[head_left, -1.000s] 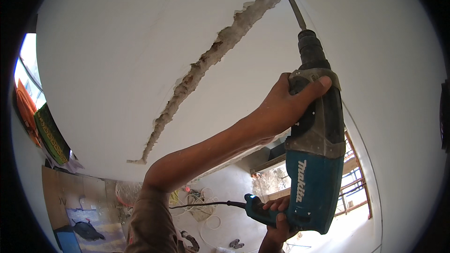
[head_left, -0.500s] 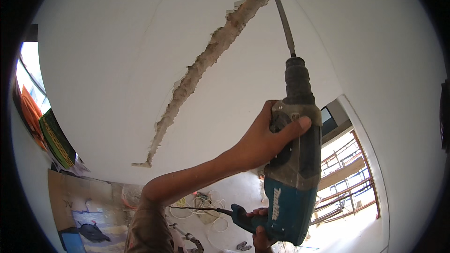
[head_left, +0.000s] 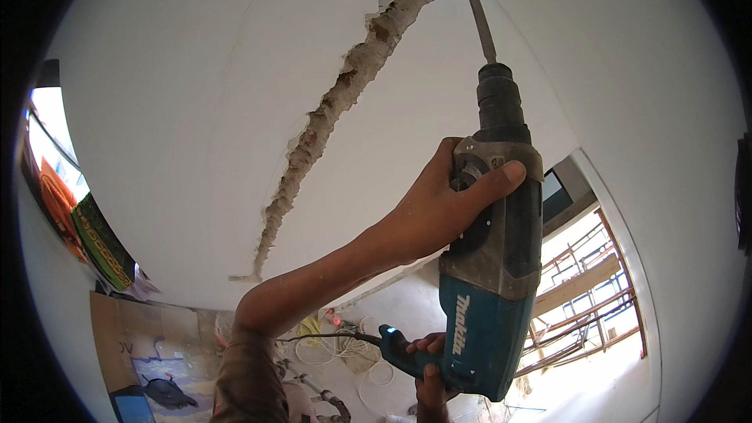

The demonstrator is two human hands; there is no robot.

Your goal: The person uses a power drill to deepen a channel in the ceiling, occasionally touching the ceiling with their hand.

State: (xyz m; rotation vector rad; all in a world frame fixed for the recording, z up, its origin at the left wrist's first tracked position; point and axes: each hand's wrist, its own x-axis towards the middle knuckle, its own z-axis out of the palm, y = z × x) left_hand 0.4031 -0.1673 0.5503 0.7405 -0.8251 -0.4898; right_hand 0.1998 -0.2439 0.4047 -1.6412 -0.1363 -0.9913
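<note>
A teal and black rotary hammer (head_left: 489, 298) points upward, its long chisel bit (head_left: 479, 16) reaching the top end of a rough channel (head_left: 333, 106) cut in the white wall. My left hand (head_left: 450, 200) is wrapped around the dusty front housing, with the thumb lying across it. Lower down, my right hand (head_left: 431, 360) is closed round the rear handle, partly hidden by the tool's body. A dark power cord (head_left: 333, 336) runs off leftward from that handle.
Below, coiled pale cable (head_left: 313, 352) lies on the floor. An open window (head_left: 583, 282) with wooden poles outside is at lower right. Orange cloth (head_left: 59, 196) and a green patterned cloth (head_left: 102, 239) hang at left, above a brown board (head_left: 117, 329).
The rotary hammer and both hands sit slightly higher in view. The wall channel has shifted up and left as the view moved. Both hands keep their hold.
</note>
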